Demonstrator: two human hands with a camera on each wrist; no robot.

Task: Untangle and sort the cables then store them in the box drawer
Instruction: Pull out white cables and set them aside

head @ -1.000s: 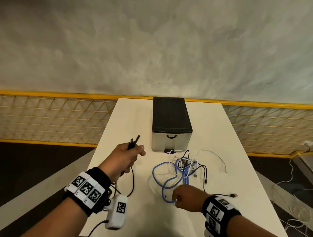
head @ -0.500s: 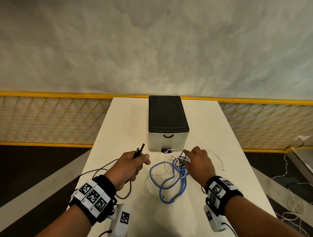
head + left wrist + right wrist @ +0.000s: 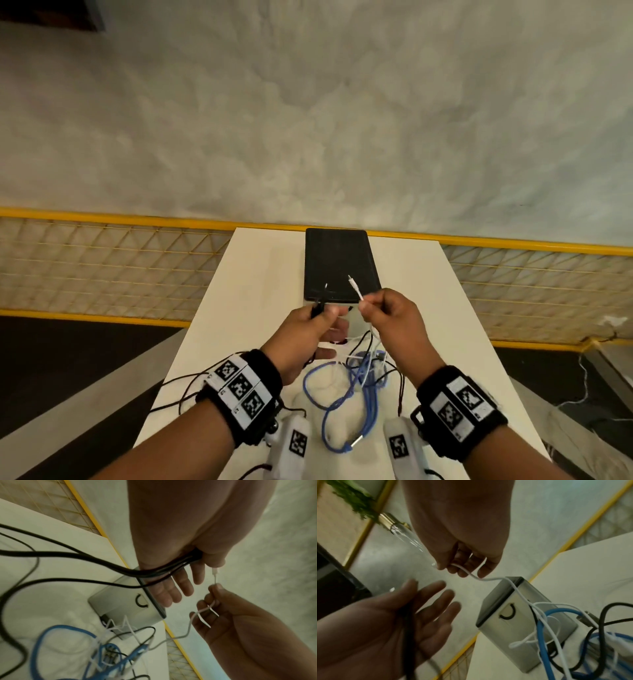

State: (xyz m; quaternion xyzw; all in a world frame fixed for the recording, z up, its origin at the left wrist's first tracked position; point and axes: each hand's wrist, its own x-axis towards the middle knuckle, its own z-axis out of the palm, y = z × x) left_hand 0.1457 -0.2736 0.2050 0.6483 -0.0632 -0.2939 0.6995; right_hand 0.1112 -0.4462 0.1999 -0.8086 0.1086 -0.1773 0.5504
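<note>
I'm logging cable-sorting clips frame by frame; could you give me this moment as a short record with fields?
left hand: pinches black cable, other fingers spread
right hand: pinches white cable near its plug
blue cable: lying tangled with others on the table
box drawer: shut, handle facing the person

Wearing a black fabric wristband [image 3: 245,390] on the left forearm, lower left of the head view, carrying a white strip with three square black-and-white coded markers. Wearing a matching black wristband [image 3: 460,409] on the right forearm, lower right, also showing a white strip of coded markers. Carrying a white camera unit [image 3: 293,445] under the left wrist and another white unit [image 3: 402,448] under the right, each bearing one coded marker. Showing bare forearms, no sleeves.
</note>
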